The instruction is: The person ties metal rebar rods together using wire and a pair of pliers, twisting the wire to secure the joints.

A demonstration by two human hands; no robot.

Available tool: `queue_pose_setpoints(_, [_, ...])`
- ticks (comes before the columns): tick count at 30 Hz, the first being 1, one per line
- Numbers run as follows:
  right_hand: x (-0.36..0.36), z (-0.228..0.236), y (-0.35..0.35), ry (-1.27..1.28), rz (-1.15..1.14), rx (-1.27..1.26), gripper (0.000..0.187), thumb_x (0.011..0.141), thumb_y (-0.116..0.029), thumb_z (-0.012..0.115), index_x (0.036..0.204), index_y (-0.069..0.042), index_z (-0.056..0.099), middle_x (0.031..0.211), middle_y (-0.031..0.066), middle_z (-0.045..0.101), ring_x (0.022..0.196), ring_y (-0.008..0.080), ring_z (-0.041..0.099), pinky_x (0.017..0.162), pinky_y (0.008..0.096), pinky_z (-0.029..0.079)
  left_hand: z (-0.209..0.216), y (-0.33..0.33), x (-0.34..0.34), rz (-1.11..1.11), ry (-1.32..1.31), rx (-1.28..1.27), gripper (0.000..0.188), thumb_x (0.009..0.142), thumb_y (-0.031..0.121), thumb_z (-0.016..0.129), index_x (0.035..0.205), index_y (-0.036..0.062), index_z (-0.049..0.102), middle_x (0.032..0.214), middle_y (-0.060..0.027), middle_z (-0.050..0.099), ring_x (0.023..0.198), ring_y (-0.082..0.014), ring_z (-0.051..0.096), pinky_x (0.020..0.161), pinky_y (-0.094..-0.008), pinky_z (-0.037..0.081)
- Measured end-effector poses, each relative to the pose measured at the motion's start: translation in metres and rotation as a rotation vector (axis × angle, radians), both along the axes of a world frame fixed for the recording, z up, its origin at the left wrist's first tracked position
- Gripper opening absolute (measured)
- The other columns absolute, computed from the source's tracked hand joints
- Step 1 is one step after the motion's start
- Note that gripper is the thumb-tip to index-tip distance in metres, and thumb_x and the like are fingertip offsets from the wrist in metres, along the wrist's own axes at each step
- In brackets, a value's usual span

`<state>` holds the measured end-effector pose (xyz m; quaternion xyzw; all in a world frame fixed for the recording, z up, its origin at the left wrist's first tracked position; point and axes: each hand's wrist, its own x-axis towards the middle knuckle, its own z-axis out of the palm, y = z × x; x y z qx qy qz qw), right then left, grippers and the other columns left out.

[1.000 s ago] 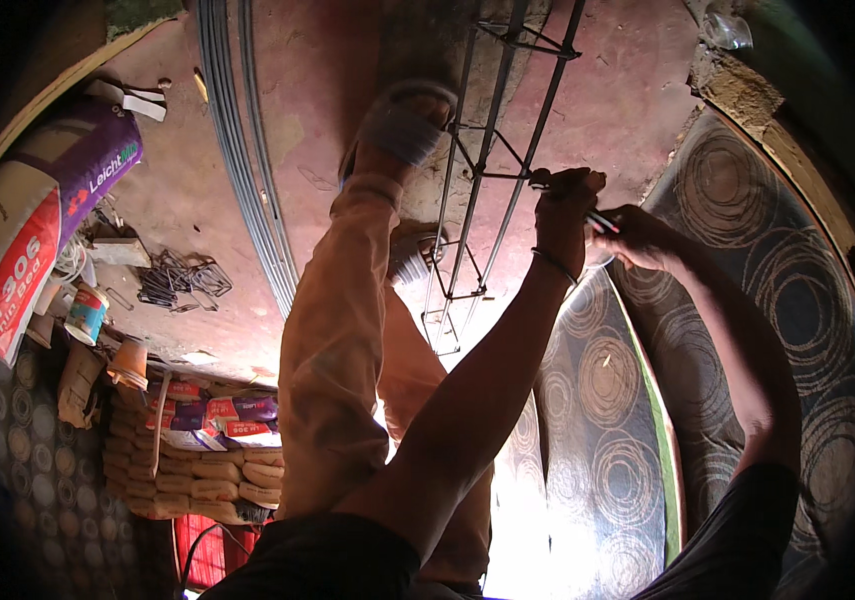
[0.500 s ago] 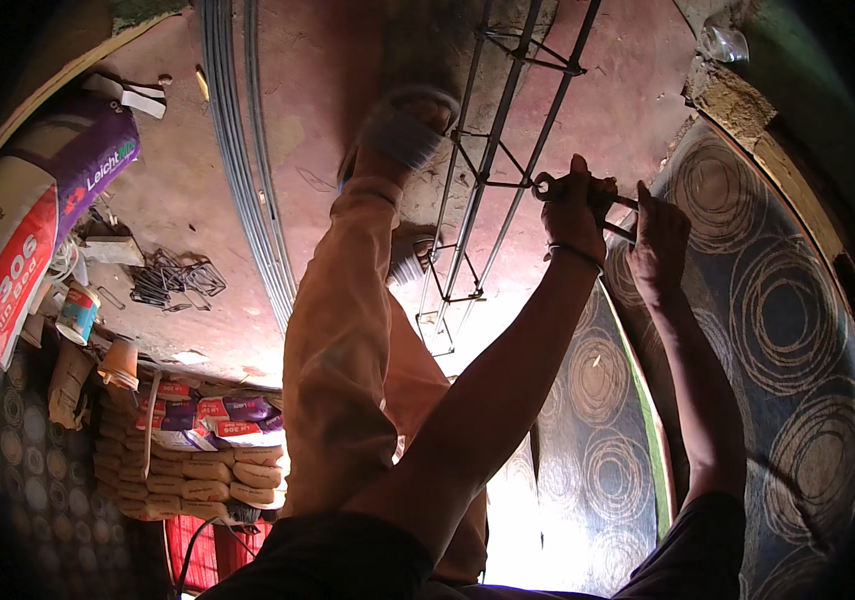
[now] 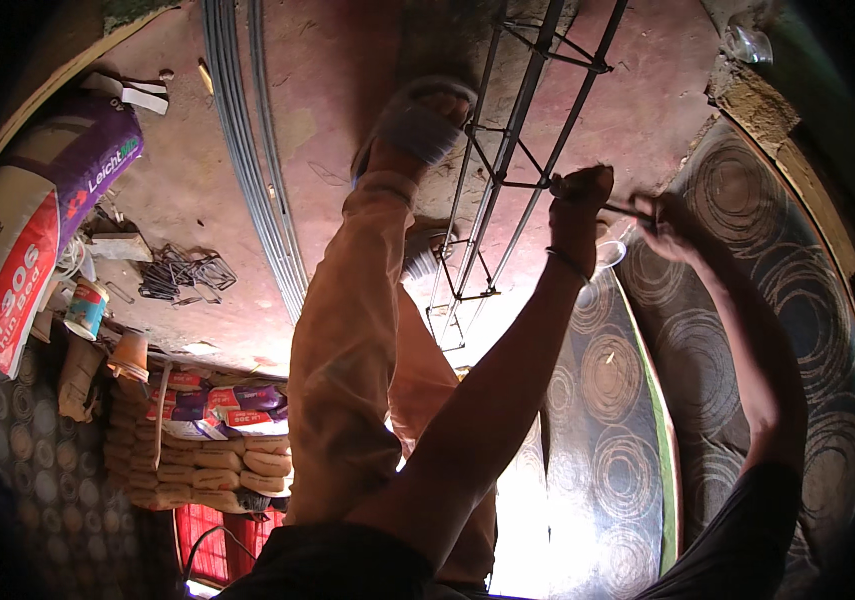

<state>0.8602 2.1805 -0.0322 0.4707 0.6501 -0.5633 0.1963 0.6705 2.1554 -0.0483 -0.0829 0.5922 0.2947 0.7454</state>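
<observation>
A long cage of dark steel rebar [image 3: 512, 120], tied with cross stirrups, runs from the top toward the light. Against its right side, my left hand [image 3: 580, 190] is closed around the head end of dark metal pincers, beside a stirrup joint. The pincers' handle [image 3: 627, 211] sticks out to the right, and my right hand [image 3: 669, 228] grips its far end. The jaws and any wire in them are hidden by my left hand. My feet in grey sandals [image 3: 417, 130] stand close to the cage's left side.
Straight steel bars [image 3: 252, 150] lie on the reddish floor at left. Nearby are a pile of bent stirrups [image 3: 185, 275], a large bag [image 3: 37, 240], a tub [image 3: 85, 308] and an orange cup [image 3: 128, 356]. Stacked bags [image 3: 212, 470] stand behind. Ring-patterned sheeting [image 3: 787, 300] lines the right.
My right hand has swung down and outward, its elbow moving right. The pincers have turned, and my left hand has rolled over their head. The view has shifted slightly.
</observation>
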Motion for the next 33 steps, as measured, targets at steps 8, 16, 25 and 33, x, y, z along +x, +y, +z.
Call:
queue_pose_setpoints(8, [-0.051, 0.071, -0.049, -0.351, -0.141, 0.357, 0.046, 0.083, -0.011, 0.069, 0.124, -0.002, 0.051, 0.093, 0.0129, 0.062, 0.09, 0.0284, 0.061, 0.076, 0.0392, 0.049, -0.009, -0.01, 0.009, 0.043, 0.128, 0.141, 0.03, 0.091, 0.027, 0.066, 0.084, 0.0036, 0.05, 0.064, -0.0065, 0.056, 0.056, -0.0195, 0.059, 0.068, -0.0399, 0.057])
queue_pose_setpoints(16, [-0.005, 0.059, -0.007, -0.128, -0.512, -0.731, 0.033, 0.08, -0.017, 0.066, 0.11, -0.003, 0.06, 0.084, 0.0109, 0.064, 0.073, 0.0235, 0.063, 0.064, 0.0379, 0.047, 0.014, 0.0, 0.014, 0.462, -0.158, -0.218, 0.019, 0.092, 0.02, 0.065, 0.091, 0.0046, 0.053, 0.068, -0.0085, 0.06, 0.065, -0.0226, 0.065, 0.071, -0.0396, 0.058])
queue_pose_setpoints(25, [-0.049, 0.06, -0.061, -0.454, -0.084, 0.622, 0.049, 0.081, -0.029, 0.064, 0.125, -0.011, 0.054, 0.084, 0.0118, 0.056, 0.085, 0.0276, 0.058, 0.074, 0.0402, 0.045, 0.009, 0.007, 0.021, 0.376, -0.062, -0.19, 0.026, 0.096, 0.026, 0.06, 0.084, 0.0036, 0.051, 0.067, -0.0067, 0.054, 0.064, -0.0183, 0.061, 0.068, -0.0361, 0.059])
queue_pose_setpoints(33, [-0.045, 0.063, -0.077, 0.311, -1.323, -1.455, 0.031, 0.086, -0.023, 0.068, 0.092, 0.008, 0.065, 0.069, 0.0152, 0.066, 0.053, 0.0252, 0.065, 0.049, 0.0377, 0.054, -0.001, -0.028, -0.009, -0.26, -0.162, 0.391, 0.022, 0.094, 0.025, 0.061, 0.094, 0.0035, 0.056, 0.069, -0.0069, 0.058, 0.062, -0.0199, 0.061, 0.068, -0.0402, 0.058])
